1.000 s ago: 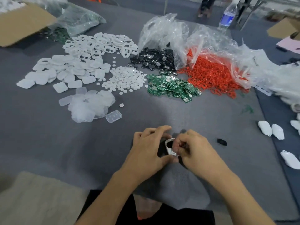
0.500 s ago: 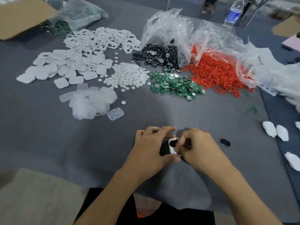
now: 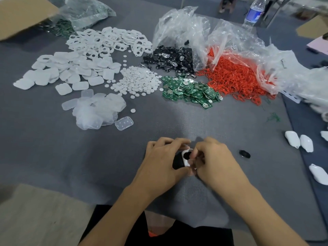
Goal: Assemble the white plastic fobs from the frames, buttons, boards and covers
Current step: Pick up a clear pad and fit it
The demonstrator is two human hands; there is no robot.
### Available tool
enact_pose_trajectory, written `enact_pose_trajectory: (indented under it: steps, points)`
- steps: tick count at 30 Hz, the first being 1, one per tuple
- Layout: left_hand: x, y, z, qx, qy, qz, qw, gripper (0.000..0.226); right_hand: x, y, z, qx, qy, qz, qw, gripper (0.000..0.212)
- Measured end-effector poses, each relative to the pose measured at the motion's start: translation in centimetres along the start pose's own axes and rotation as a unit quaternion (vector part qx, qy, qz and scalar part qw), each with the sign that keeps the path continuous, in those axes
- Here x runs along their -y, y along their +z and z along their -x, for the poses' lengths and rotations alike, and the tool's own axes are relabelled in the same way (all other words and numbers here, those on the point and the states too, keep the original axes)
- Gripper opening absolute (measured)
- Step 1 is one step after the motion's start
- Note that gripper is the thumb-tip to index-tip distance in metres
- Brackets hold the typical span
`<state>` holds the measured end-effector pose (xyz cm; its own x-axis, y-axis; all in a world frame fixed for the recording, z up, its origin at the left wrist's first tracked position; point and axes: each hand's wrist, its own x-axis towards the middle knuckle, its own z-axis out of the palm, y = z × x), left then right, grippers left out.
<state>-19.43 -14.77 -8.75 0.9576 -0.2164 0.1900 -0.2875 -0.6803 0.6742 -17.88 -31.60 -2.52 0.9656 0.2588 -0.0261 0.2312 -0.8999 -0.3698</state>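
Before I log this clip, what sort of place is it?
Probably a small hand-assembly workshop. The grey table carries bulk piles of white frames, green boards and red rings spilling from plastic bags, while the left hand and right hand grip one white fob.

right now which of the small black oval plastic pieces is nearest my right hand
The lone black oval piece on the grey mat, just right of your right hand; the others lie in the black heap at the clear plastic bag's mouth.

Frames (image 3: pixel 110 41) behind covers (image 3: pixel 74 70), boards (image 3: pixel 190 90) right, perhaps fobs (image 3: pixel 298 142) far right
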Motion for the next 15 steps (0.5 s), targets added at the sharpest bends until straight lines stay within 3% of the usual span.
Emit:
enact_pose_trajectory:
  steps: [7,15]
  points:
    - [-0.1,0.0,0.1,-0.005,-0.001,0.0,1.0,0.071,-1.1,2.4,2.7,-0.16,-0.001,-0.115,0.98,0.023]
    - [-0.4,-0.2,0.1,-0.008,0.003,-0.012,1.0,0.071,-1.5,3.0,2.5,-0.176,0.043,-0.204,0.962,0.024]
